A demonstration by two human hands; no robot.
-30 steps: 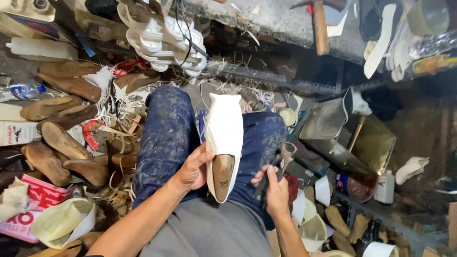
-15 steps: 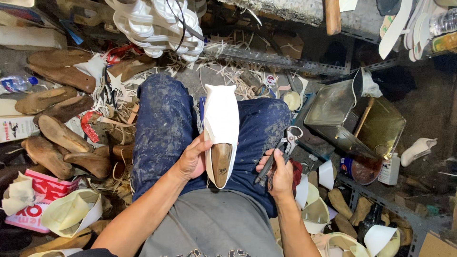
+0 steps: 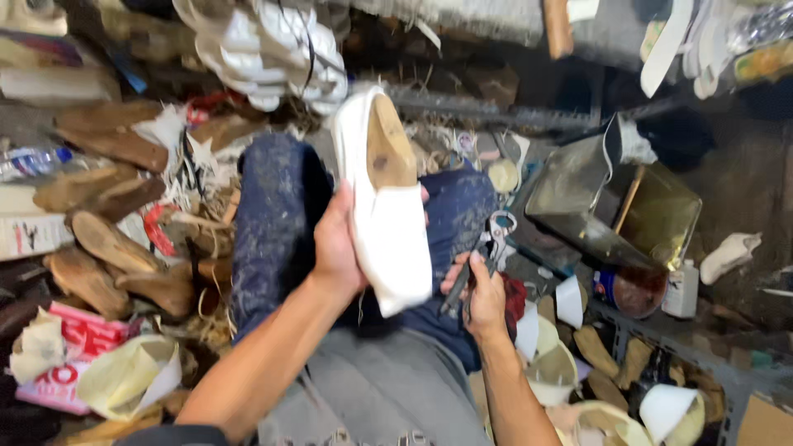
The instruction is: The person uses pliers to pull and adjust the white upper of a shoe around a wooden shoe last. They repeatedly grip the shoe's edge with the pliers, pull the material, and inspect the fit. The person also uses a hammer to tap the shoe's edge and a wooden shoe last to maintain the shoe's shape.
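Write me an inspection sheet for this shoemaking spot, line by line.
Surface: no bench; work rests on the lap in stained blue trousers.
Job's things: white shoe on a wooden last, sole side up; pincers.
Clutter: wooden lasts heaped on the left, white soles stacked above, scraps all round.
Hands: left hand grips the shoe; right hand holds the pincers, fingers closed.
Cables: nothing seen.
Surroundings: metal tin, small white bottle, shelf frame lower right.
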